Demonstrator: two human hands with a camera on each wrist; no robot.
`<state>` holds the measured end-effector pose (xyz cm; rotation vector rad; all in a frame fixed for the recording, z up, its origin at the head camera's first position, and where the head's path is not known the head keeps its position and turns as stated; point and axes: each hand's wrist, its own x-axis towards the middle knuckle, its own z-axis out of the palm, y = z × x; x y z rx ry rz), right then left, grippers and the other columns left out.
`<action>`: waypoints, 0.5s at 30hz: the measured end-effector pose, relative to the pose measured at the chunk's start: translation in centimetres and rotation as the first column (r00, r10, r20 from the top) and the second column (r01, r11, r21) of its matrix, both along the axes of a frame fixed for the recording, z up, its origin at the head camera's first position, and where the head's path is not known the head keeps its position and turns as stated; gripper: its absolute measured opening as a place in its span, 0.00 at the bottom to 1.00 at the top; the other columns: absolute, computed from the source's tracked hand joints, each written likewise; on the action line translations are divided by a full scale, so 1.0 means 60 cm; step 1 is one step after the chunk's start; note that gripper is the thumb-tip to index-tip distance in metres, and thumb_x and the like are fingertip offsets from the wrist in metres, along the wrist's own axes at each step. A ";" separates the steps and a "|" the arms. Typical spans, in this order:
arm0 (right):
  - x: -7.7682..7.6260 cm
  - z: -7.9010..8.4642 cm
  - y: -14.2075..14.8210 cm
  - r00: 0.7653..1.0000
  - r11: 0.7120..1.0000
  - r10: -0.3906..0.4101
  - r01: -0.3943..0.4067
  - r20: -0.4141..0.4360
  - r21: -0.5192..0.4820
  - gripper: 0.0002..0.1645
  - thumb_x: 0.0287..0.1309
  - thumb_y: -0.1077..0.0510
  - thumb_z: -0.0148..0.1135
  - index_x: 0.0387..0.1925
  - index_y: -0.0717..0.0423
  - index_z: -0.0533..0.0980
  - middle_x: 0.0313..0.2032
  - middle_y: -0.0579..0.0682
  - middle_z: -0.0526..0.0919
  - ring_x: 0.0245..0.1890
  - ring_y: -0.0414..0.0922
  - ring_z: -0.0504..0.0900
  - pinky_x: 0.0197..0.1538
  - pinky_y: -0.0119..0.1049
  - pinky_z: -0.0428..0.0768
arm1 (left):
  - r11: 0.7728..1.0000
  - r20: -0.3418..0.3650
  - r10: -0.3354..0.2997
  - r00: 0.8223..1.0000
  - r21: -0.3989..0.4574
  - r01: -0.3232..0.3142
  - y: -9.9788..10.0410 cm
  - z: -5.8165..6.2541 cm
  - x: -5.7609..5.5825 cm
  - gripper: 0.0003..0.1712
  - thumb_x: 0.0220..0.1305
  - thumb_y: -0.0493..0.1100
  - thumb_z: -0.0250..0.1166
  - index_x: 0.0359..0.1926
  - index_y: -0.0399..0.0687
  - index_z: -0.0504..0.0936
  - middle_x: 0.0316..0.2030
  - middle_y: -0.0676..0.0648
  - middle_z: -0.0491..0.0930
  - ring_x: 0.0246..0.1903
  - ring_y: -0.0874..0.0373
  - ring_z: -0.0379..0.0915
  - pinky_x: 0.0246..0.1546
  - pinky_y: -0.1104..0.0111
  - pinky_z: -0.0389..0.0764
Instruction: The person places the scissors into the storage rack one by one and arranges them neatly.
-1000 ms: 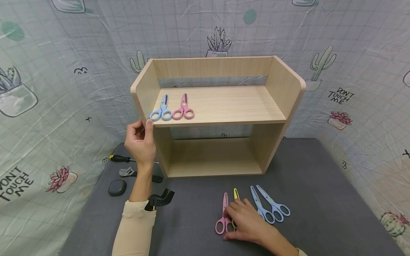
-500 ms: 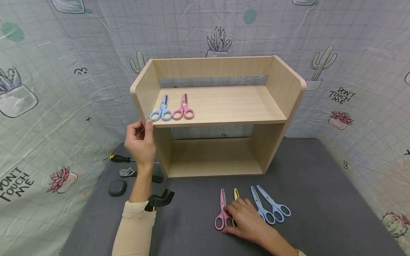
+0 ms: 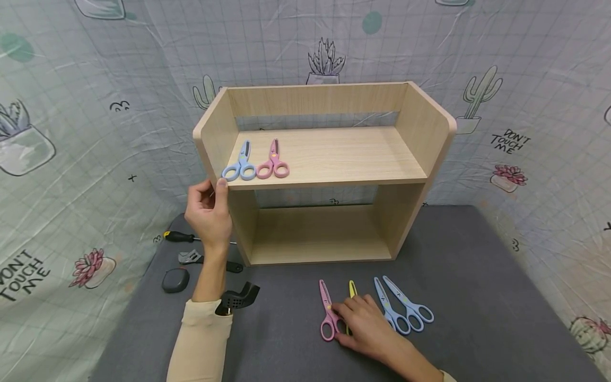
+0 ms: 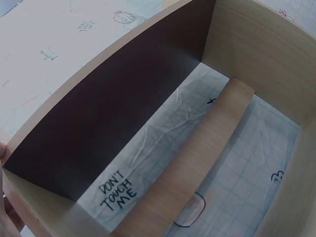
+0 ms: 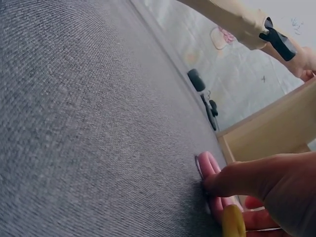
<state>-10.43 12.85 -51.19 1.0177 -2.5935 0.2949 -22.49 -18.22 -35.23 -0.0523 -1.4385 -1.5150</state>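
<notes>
My left hand (image 3: 210,212) grips the front left edge of the two-tier wooden shelf (image 3: 343,156), thumb close to the upper board's corner. Down on the grey table, my right hand (image 3: 365,323) pinches the handle of pink scissors (image 3: 325,294) between thumb and fingers; in the right wrist view the thumb presses on its pink loop (image 5: 206,160). Yellow scissors (image 3: 352,289) lie under that hand, their handle mostly hidden. Two light blue scissors, one (image 3: 383,298) nearer the hand and another (image 3: 398,293) further right, lie beside it. Blue scissors (image 3: 244,154) and pink scissors (image 3: 274,154) rest side by side on the upper board.
Left of the shelf lie a screwdriver (image 3: 179,236), an adjustable wrench (image 3: 191,257) partly behind my left forearm, and a dark rounded object (image 3: 175,279). A patterned cloth (image 3: 119,175) hangs around the back and sides of the table.
The pink scissors by my right hand have shifted slightly away from me and turned, tips swinging left. The right hand moved a little with them. My left hand has stayed put.
</notes>
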 end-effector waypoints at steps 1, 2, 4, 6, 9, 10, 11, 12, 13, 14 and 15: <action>0.000 0.000 0.000 1.000 1.000 -0.004 0.005 -0.005 0.006 0.30 0.40 0.41 0.77 0.46 0.49 0.82 0.35 0.40 0.82 0.38 0.40 0.76 0.43 0.38 0.69 | 1.000 0.001 0.000 1.000 0.000 0.000 0.000 0.000 0.000 0.15 0.62 0.44 0.70 0.42 0.37 0.82 0.38 0.51 0.83 0.40 0.59 0.84 0.47 0.71 0.83; 0.001 0.001 0.000 1.000 1.000 -0.008 0.009 -0.009 0.012 0.30 0.40 0.41 0.77 0.45 0.49 0.82 0.35 0.40 0.83 0.38 0.40 0.75 0.43 0.38 0.69 | 1.000 0.003 -0.001 1.000 -0.001 0.001 0.000 0.000 0.001 0.15 0.62 0.44 0.70 0.43 0.37 0.82 0.39 0.51 0.83 0.40 0.59 0.84 0.47 0.71 0.83; 0.002 0.002 0.001 1.000 1.000 -0.010 0.010 -0.008 0.022 0.29 0.40 0.41 0.77 0.45 0.49 0.82 0.35 0.40 0.83 0.38 0.41 0.74 0.43 0.39 0.69 | 1.000 0.006 0.002 1.000 0.001 -0.002 0.001 0.001 0.002 0.15 0.62 0.44 0.71 0.43 0.37 0.82 0.39 0.50 0.83 0.40 0.59 0.84 0.47 0.71 0.83; 0.003 0.004 0.000 1.000 1.000 -0.006 0.006 0.006 0.024 0.28 0.41 0.42 0.77 0.45 0.49 0.82 0.35 0.41 0.83 0.38 0.41 0.74 0.43 0.39 0.69 | 1.000 0.009 0.006 1.000 0.002 -0.006 0.002 0.001 0.003 0.15 0.62 0.44 0.71 0.43 0.37 0.82 0.39 0.49 0.83 0.41 0.59 0.84 0.47 0.71 0.83; 0.004 0.006 -0.001 0.999 1.000 0.003 -0.004 0.039 0.015 0.27 0.42 0.45 0.76 0.45 0.50 0.82 0.35 0.41 0.82 0.38 0.41 0.75 0.43 0.39 0.69 | 1.000 0.011 0.006 1.000 0.004 -0.006 0.002 0.002 0.004 0.14 0.62 0.43 0.71 0.43 0.37 0.82 0.39 0.49 0.83 0.41 0.59 0.84 0.48 0.71 0.83; 0.004 0.007 -0.002 0.999 1.000 0.006 -0.007 0.047 0.009 0.26 0.42 0.46 0.76 0.45 0.50 0.82 0.35 0.41 0.82 0.38 0.41 0.76 0.44 0.39 0.70 | 1.000 0.010 0.005 1.000 0.003 -0.005 0.001 0.002 0.004 0.14 0.62 0.43 0.71 0.43 0.37 0.82 0.39 0.49 0.83 0.41 0.59 0.84 0.48 0.70 0.83; 0.004 0.007 -0.002 0.999 1.000 0.010 -0.010 0.052 0.003 0.26 0.42 0.47 0.76 0.44 0.51 0.82 0.35 0.41 0.82 0.38 0.41 0.76 0.44 0.38 0.70 | 1.000 0.007 0.002 1.000 0.005 -0.002 0.001 0.002 0.004 0.14 0.62 0.43 0.71 0.43 0.36 0.82 0.39 0.49 0.83 0.41 0.59 0.84 0.48 0.70 0.83; 0.004 0.007 -0.003 0.998 1.000 0.014 -0.014 0.054 -0.005 0.25 0.42 0.47 0.76 0.44 0.51 0.82 0.34 0.41 0.81 0.37 0.40 0.77 0.44 0.38 0.71 | 1.000 0.006 0.000 1.000 0.006 0.000 0.001 0.002 0.003 0.14 0.62 0.42 0.71 0.43 0.36 0.82 0.39 0.49 0.83 0.40 0.59 0.84 0.48 0.70 0.83; 0.004 0.007 -0.003 0.998 1.000 0.021 -0.020 0.055 -0.017 0.25 0.42 0.48 0.76 0.44 0.51 0.82 0.34 0.41 0.80 0.36 0.40 0.77 0.43 0.37 0.71 | 1.000 0.004 -0.003 1.000 0.010 0.003 0.001 0.002 0.003 0.14 0.62 0.42 0.71 0.42 0.35 0.82 0.39 0.49 0.83 0.40 0.60 0.84 0.48 0.70 0.83; 0.004 0.007 -0.004 0.998 0.999 0.027 -0.025 0.054 -0.029 0.25 0.41 0.49 0.76 0.44 0.52 0.82 0.34 0.41 0.80 0.36 0.39 0.77 0.43 0.37 0.71 | 1.000 0.001 -0.004 1.000 0.010 0.004 0.001 0.002 0.003 0.14 0.62 0.42 0.71 0.43 0.35 0.82 0.38 0.49 0.83 0.40 0.60 0.84 0.48 0.70 0.83; 0.004 0.006 -0.004 0.998 0.999 0.032 -0.030 0.053 -0.042 0.25 0.41 0.50 0.76 0.44 0.52 0.82 0.34 0.40 0.79 0.35 0.39 0.77 0.42 0.36 0.72 | 1.000 -0.001 -0.004 1.000 0.013 0.004 0.001 0.002 0.003 0.14 0.61 0.42 0.71 0.42 0.35 0.82 0.38 0.50 0.83 0.40 0.60 0.84 0.48 0.70 0.83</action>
